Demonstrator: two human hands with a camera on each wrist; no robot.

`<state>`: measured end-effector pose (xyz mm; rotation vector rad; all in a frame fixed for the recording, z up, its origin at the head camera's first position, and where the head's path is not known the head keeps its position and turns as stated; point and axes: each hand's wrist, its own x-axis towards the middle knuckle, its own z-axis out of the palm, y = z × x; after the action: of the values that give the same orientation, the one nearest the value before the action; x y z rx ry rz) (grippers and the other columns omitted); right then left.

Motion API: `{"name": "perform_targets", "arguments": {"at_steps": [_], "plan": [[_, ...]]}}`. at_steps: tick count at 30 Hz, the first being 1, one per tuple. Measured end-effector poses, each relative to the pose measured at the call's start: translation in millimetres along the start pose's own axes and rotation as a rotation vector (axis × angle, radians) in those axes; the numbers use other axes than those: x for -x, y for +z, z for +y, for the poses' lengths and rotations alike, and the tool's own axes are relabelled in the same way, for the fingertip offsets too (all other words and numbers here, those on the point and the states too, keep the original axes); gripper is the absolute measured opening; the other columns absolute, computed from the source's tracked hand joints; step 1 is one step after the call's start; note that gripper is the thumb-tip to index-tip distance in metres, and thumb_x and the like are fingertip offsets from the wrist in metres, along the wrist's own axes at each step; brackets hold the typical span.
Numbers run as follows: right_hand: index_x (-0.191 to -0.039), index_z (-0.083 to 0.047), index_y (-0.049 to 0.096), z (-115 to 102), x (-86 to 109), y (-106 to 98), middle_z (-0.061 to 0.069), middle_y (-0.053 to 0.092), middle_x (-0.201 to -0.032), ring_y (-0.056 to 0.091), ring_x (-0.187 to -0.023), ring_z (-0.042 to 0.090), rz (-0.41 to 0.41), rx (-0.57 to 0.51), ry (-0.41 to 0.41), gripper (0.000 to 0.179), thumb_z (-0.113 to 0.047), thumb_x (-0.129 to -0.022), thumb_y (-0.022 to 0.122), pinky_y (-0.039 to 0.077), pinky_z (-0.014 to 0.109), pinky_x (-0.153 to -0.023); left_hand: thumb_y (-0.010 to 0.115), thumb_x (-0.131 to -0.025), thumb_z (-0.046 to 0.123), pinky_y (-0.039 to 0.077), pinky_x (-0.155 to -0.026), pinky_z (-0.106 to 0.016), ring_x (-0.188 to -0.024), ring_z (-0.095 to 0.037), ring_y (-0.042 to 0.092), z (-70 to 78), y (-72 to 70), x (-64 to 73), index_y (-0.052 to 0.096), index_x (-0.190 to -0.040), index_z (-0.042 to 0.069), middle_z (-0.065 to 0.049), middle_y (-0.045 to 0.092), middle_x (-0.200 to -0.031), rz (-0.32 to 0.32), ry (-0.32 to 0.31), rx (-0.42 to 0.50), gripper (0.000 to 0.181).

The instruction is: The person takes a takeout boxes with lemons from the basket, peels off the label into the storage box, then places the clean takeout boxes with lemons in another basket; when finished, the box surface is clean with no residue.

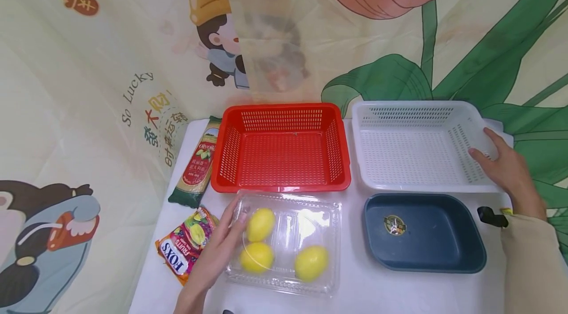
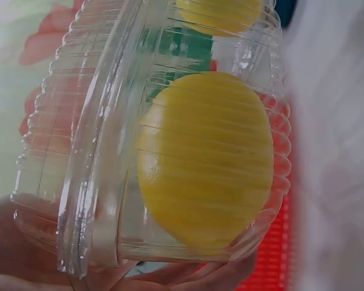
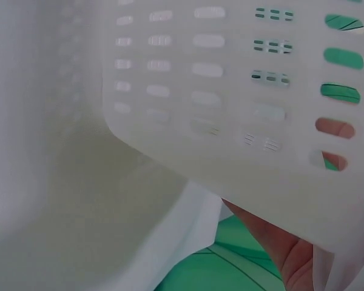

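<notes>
In the head view, my left hand [image 1: 216,251] holds a clear plastic box [image 1: 279,280] by its left side. Three lemons are inside: one lemon [image 1: 260,224] at upper left, another lemon [image 1: 257,258] just below it, and a third lemon [image 1: 311,263] at lower right. From the left wrist, fingers [image 2: 215,277] show at the edge of the ribbed box. My right hand [image 1: 510,171] grips the right side of a white basket [image 1: 412,186], thumb over the inside. Through slots in the basket's wall [image 3: 170,139], part of that hand shows in the right wrist view.
A red basket [image 1: 279,188] stands behind the box. In front of the white basket sits a dark blue tub [image 1: 426,264] with a round sticker. A spaghetti packet [image 1: 197,168] and a Fox's candy bag [image 1: 184,245] lie on the left. Behind the table [image 1: 355,294] hangs patterned cloth.
</notes>
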<state>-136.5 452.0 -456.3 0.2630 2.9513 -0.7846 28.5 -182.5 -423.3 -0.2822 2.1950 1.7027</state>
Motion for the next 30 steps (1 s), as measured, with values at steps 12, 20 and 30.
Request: {"name": "perform_targets", "arguments": {"at_steps": [12, 20, 30], "plan": [[-0.163, -0.009, 0.004, 3, -0.8, 1, 0.048, 0.023, -0.15, 0.05, -0.099, 0.061, 0.004, -0.003, 0.002, 0.081, -0.041, -0.104, 0.05, 0.041, 0.027, -0.054, 0.048, -0.106, 0.045, 0.045, -0.107, -0.065, -0.156, -0.036, 0.02, 40.7, -3.4, -19.5, 0.021, -0.16, 0.043, 0.006, 0.018, -0.169, -0.074, 0.197, -0.054, 0.06], [-0.163, -0.01, 0.004, 3, -0.1, 1, 0.048, 0.023, -0.15, 0.05, -0.099, 0.061, -0.003, -0.001, 0.013, 0.081, -0.042, -0.104, 0.049, 0.043, 0.028, -0.053, 0.052, -0.104, 0.047, 0.043, -0.109, -0.065, -0.156, -0.028, 0.02, 64.9, 5.0, -40.4, 0.021, -0.158, 0.046, 0.011, 0.021, -0.167, -0.089, 0.212, -0.053, 0.063], [-0.163, -0.009, 0.005, 2, -0.4, 1, 0.047, 0.023, -0.152, 0.044, -0.107, 0.061, 0.009, -0.01, -0.015, 0.08, -0.042, -0.104, 0.048, 0.045, 0.064, -0.072, 0.055, -0.102, 0.046, 0.044, -0.11, -0.061, -0.15, -0.02, 0.026, 94.1, 30.3, -64.7, 0.023, -0.158, 0.044, 0.014, 0.031, -0.16, -0.079, 0.227, -0.034, 0.065]]}}
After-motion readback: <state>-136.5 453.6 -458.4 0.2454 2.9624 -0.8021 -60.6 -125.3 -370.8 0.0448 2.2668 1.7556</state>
